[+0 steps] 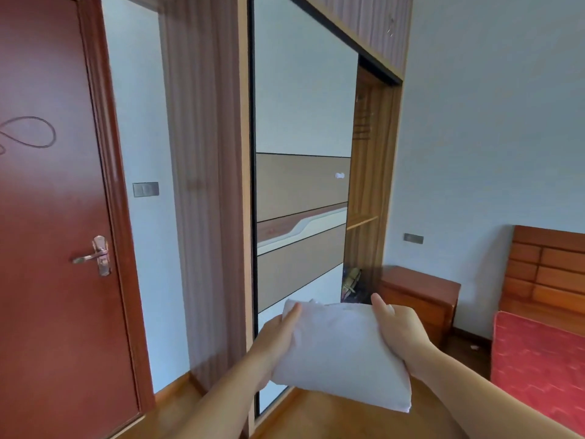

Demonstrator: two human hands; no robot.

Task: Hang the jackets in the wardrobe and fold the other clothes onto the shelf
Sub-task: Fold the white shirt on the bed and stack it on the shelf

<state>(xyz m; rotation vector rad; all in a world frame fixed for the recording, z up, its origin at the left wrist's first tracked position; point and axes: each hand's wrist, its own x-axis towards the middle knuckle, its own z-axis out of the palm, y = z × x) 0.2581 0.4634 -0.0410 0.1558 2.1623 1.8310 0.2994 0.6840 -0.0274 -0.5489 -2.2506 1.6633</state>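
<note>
**Between both hands: folded garment, carry risk**

Between my left hand [278, 335] and right hand [400, 327], thumbs pinch the folded white garment [340, 353] at its side edges. Its near corner hangs unsupported and could unfold. Beyond, the wardrobe [368, 191] opening is narrow; the sliding door [300, 185] may snag it.

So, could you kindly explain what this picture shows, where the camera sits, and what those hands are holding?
There is no machine here: a person wears a wide-angle camera on the head, looking forward and down, so you see their own forearms. The left hand and right hand grip a folded white garment by its two sides, carried in the air. Ahead stands the wardrobe, its sliding door pushed aside so a wooden shelf shows in the gap. A red door is on the left; a bedside cabinet and a bed are on the right.
</note>
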